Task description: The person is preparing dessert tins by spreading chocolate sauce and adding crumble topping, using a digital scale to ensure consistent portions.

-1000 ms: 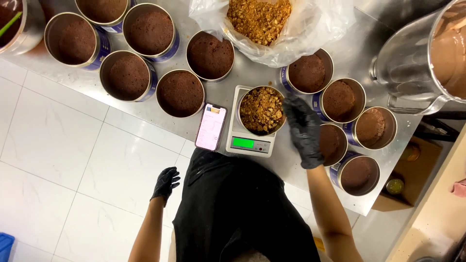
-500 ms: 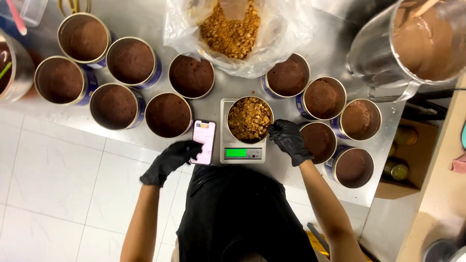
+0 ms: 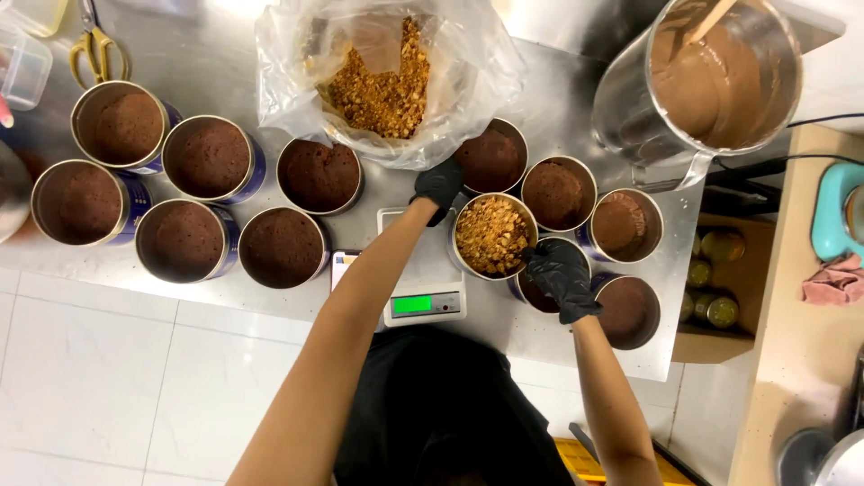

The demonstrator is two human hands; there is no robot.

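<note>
Both my hands wear black gloves. My left hand [image 3: 438, 186] grips the upper left rim of a round tin [image 3: 490, 236] topped with golden-brown crumble. My right hand [image 3: 560, 276] holds the same tin at its lower right rim. The tin is just right of the small white scale [image 3: 423, 292] with a green display, over the steel table [image 3: 216, 72]. My left forearm crosses the scale and hides most of a pink phone [image 3: 340, 265]. An open clear bag of the same crumble [image 3: 382, 76] sits behind the scale.
Several tins of dark chocolate cake stand left [image 3: 189, 238] and right [image 3: 621, 225] of the scale. A big steel jug of chocolate batter [image 3: 720, 76] stands at the back right. Scissors [image 3: 94, 49] lie far left. A box of jars [image 3: 720, 270] sits beyond the table's right edge.
My left hand left the phone and reached up to the crumble tin. The tin has come off the scale pan and shifted right, held by both hands.
</note>
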